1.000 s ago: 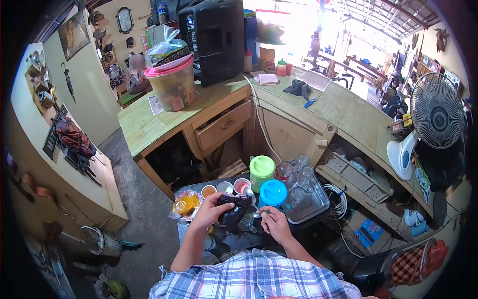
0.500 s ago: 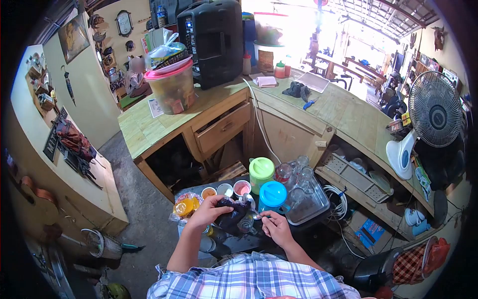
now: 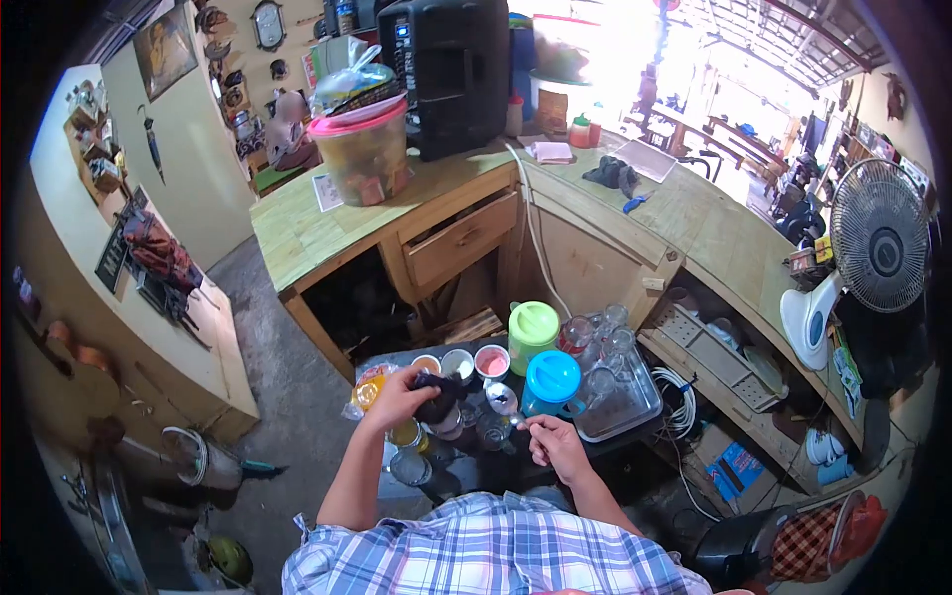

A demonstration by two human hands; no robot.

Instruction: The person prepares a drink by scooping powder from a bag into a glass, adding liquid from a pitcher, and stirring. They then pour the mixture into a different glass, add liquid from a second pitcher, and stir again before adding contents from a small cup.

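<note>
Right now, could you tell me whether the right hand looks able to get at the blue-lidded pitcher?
Probably yes: the blue-lidded pitcher stands just beyond the right hand, and nothing appears to block the way, though the hand seems to pinch a spoon.

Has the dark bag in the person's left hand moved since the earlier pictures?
Yes. The dark bag, in the left hand, has shifted to the left in the view, away from the blue-lidded pitcher.

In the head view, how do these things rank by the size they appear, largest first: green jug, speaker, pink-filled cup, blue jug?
1. Speaker
2. Blue jug and green jug: too alike to rank
3. Pink-filled cup
</note>
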